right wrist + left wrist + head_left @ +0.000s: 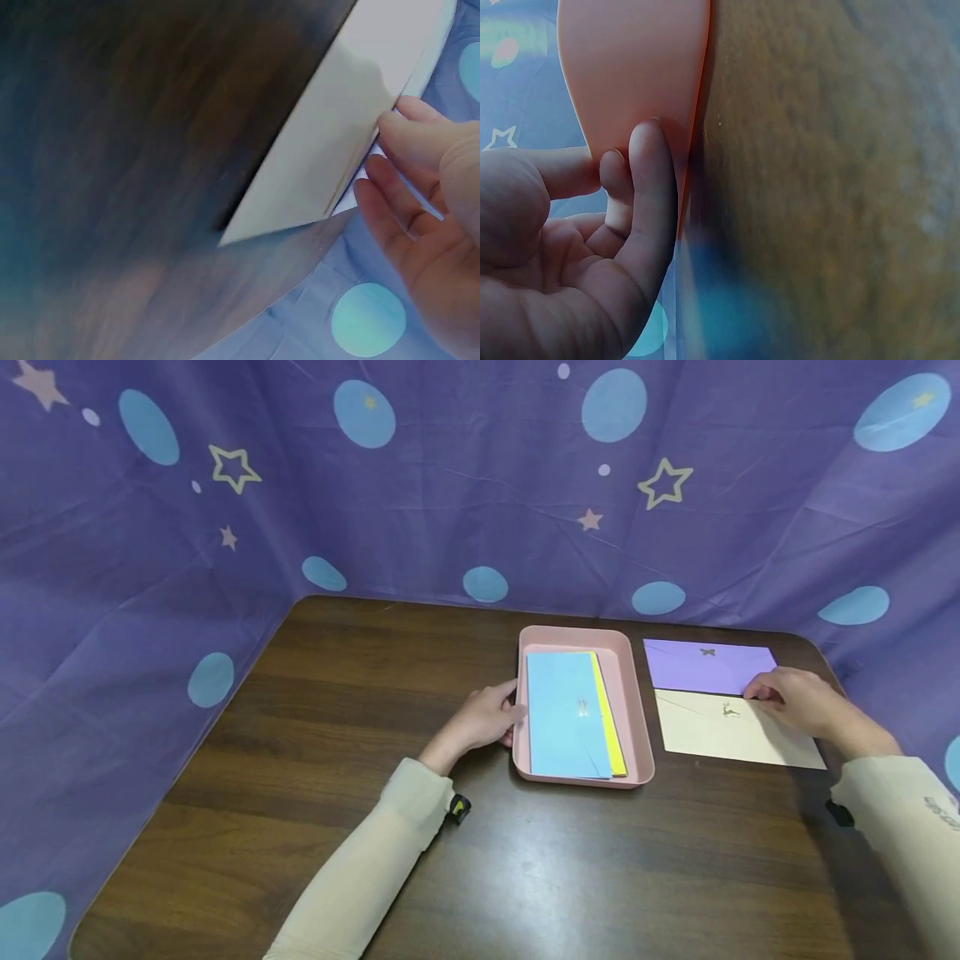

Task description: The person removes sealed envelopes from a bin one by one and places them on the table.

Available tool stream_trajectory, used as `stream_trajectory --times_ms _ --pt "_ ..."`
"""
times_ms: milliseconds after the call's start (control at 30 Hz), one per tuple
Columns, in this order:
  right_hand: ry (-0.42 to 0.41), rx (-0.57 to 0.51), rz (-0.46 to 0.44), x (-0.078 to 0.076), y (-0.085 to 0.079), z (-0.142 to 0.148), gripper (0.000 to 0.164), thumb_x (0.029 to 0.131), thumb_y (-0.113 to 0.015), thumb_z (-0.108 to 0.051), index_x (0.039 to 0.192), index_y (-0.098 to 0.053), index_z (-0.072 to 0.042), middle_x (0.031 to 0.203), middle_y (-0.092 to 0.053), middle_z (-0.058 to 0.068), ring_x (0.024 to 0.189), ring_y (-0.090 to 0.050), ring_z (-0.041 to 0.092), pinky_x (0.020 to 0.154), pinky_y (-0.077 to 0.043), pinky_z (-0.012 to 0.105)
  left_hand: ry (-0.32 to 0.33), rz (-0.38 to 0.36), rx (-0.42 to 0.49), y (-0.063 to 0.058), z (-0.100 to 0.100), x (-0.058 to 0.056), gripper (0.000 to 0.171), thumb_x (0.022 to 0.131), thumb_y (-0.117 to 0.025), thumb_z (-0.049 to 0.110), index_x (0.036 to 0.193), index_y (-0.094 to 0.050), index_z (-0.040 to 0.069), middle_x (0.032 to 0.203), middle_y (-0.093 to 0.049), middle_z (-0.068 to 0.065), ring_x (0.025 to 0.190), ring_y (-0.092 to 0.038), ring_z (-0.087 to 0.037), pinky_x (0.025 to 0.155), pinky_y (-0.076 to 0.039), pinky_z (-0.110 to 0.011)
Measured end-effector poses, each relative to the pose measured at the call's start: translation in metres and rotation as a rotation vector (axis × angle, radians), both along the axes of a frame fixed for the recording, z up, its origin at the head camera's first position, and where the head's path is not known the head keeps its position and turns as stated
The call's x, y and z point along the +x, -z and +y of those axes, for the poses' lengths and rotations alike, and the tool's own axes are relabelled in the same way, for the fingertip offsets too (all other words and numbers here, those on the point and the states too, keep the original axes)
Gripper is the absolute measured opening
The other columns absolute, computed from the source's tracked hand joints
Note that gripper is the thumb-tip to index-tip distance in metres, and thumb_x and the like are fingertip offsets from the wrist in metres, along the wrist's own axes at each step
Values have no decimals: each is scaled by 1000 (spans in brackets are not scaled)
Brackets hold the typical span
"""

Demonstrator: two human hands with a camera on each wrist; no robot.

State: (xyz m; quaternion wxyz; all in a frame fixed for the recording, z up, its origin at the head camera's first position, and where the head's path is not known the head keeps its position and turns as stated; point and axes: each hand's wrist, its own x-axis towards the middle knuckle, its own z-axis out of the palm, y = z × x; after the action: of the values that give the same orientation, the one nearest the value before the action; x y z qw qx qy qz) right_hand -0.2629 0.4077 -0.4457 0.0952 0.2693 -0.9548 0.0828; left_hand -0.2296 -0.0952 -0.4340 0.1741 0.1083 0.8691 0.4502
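In the head view, a pink tray (633, 727) holds a light blue envelope (562, 727), with a yellow envelope (611, 718) showing from under its right side. My left hand (480, 718) grips the tray's left wall, thumb at the rim and fingers against the outer face (641, 67). To the tray's right, a purple envelope (693, 670) with a small gold butterfly lies behind a cream envelope (705, 731) with a gold deer. My right hand (810, 697) pinches the cream envelope's far edge between thumb and fingers, close to the purple one.
The brown wooden table (315, 735) has rounded corners. A purple curtain (450, 477) with stars and blue spots hangs along its back and left sides. The envelopes lie near the table's back right corner.
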Motion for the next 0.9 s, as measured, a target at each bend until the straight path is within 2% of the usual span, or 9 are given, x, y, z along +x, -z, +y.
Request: stream_trajectory --times_ms 100,200,367,467,567,700,800,900 --pt "20 -30 8 1 -6 -7 22 81 -81 10 93 -77 -8 78 -63 -5 73 -55 12 67 -49 38 7 -2 10 1 0 0 60 110 -57 19 165 -36 7 79 -63 -9 64 -69 -17 64 -60 -31" --pt "84 -89 -18 2 -21 -22 16 87 -76 4 99 -77 -6 80 -70 -2 73 -61 11 69 -51 38 12 2 9 1 0 0 61 110 -57 19 166 -36 7 79 -62 -9 64 -69 -17 64 -59 -30" --pt "175 -254 -129 11 -47 -61 18 97 -71 -7 115 -76 -6 96 -78 14 83 -75 25 68 -52 30 8 6 7 1 -1 -1 61 110 -57 19 165 -36 7 79 -62 -9 63 -68 -18 63 -58 -29" --pt "209 -351 -227 20 -57 -85 23 102 -69 -15 124 -74 -10 107 -78 16 89 -74 18 67 -53 24 5 1 1 1 -1 -1 61 110 -57 20 166 -35 6 79 -62 -9 63 -68 -18 63 -58 -29" --pt "195 -447 -321 28 -61 -107 28 105 -68 -18 131 -70 -10 113 -77 16 91 -70 6 70 -54 20 1 -6 -1 1 0 -1 62 110 -58 20 166 -35 7 79 -62 -9 64 -68 -17 64 -58 -29" --pt "143 -591 -432 38 -63 -132 35 106 -66 -14 139 -64 -3 114 -74 15 91 -72 3 78 -57 18 -1 -8 -1 1 0 -1 61 110 -58 20 165 -36 7 79 -62 -9 64 -68 -18 64 -57 -28" --pt "134 -695 -544 45 -62 -150 41 107 -65 -13 144 -58 2 120 -69 19 95 -74 6 85 -58 18 0 1 -5 0 0 -1 61 110 -58 20 165 -36 6 79 -62 -9 64 -68 -18 64 -57 -28" --pt "137 -755 -642 51 -57 -166 47 107 -63 -12 149 -51 5 126 -63 26 105 -75 16 91 -60 22 0 -1 -4 1 0 -1 62 109 -58 20 165 -36 6 79 -63 -9 64 -69 -18 63 -57 -28"
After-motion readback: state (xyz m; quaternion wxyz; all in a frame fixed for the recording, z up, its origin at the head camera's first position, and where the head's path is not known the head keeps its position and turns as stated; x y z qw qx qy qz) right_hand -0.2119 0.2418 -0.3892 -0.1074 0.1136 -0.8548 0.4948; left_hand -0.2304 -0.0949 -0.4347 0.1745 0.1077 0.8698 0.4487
